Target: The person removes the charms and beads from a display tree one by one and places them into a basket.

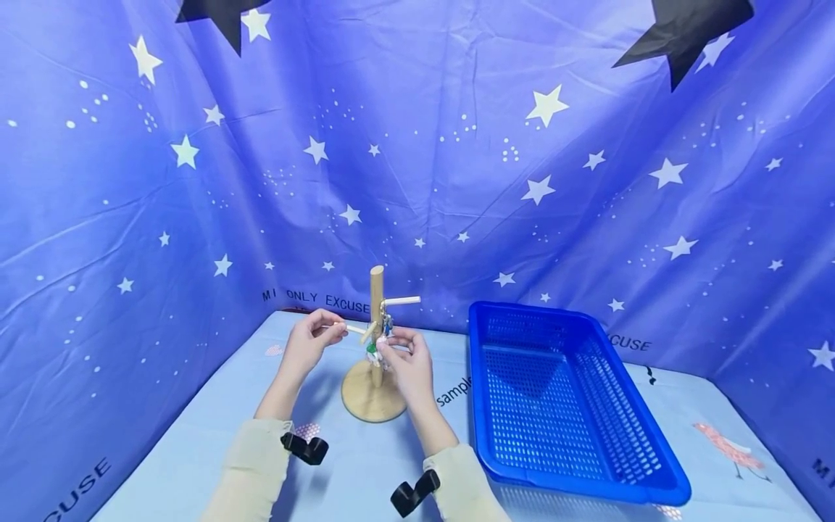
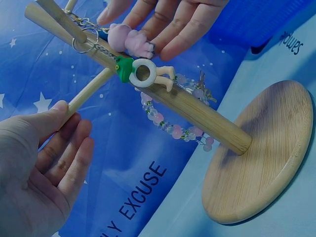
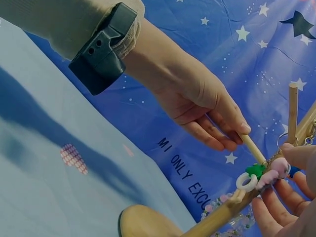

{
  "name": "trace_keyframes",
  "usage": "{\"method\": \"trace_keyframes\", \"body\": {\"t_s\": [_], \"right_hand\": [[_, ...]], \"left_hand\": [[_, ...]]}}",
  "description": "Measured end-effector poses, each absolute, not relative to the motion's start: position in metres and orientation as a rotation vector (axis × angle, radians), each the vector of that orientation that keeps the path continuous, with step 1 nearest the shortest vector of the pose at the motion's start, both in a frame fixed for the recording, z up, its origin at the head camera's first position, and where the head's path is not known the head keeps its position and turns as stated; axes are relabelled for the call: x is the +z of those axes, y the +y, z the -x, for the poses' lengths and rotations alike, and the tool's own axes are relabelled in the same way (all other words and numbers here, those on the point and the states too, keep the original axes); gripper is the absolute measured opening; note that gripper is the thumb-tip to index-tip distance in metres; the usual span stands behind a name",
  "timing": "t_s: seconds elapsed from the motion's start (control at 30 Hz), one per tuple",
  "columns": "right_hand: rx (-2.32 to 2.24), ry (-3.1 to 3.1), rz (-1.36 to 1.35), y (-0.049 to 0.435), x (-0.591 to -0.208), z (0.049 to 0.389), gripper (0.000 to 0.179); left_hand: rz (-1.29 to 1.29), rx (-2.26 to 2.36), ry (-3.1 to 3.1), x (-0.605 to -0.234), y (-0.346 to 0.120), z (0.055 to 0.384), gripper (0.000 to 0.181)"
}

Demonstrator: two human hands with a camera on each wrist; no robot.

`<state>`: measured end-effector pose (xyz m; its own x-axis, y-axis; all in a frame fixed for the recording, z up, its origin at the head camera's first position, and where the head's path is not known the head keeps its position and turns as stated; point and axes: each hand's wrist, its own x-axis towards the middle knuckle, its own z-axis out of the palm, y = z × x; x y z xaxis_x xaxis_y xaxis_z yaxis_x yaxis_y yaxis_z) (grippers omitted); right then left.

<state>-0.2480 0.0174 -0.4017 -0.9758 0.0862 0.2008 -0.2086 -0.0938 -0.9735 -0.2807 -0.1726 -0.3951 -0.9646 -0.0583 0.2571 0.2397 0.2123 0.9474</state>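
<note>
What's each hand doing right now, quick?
Left hand: closed, pinching a peg.
Right hand: partly closed, holding the pink charm.

I watch through three lenses. My head view looks forward and down from above the forearms, set back far enough to hold the wooden stand (image 1: 377, 377), the left hand (image 1: 309, 344), the right hand (image 1: 412, 362), the whole blue basket (image 1: 587, 488) and the starred backdrop (image 1: 417, 152). My left wrist view sits much nearer and tilted, the post (image 2: 192, 113) slanting across it, and looks past the left hand toward the right one at the top edge. My right wrist view, also close and tilted, faces the left hand and its sleeve (image 3: 74, 24). Both wrist views share the pink charm (image 2: 136, 42).
</note>
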Motion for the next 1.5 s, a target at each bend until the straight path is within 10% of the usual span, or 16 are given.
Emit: {"method": "trace_keyframes", "body": {"t_s": [1.5], "right_hand": [[1.905, -1.949, -0.181, 0.009, -0.365, 0.260, 0.026]], "left_hand": [[0.165, -1.826, -2.225, -0.396, -0.170, 0.279, 0.024]]}}
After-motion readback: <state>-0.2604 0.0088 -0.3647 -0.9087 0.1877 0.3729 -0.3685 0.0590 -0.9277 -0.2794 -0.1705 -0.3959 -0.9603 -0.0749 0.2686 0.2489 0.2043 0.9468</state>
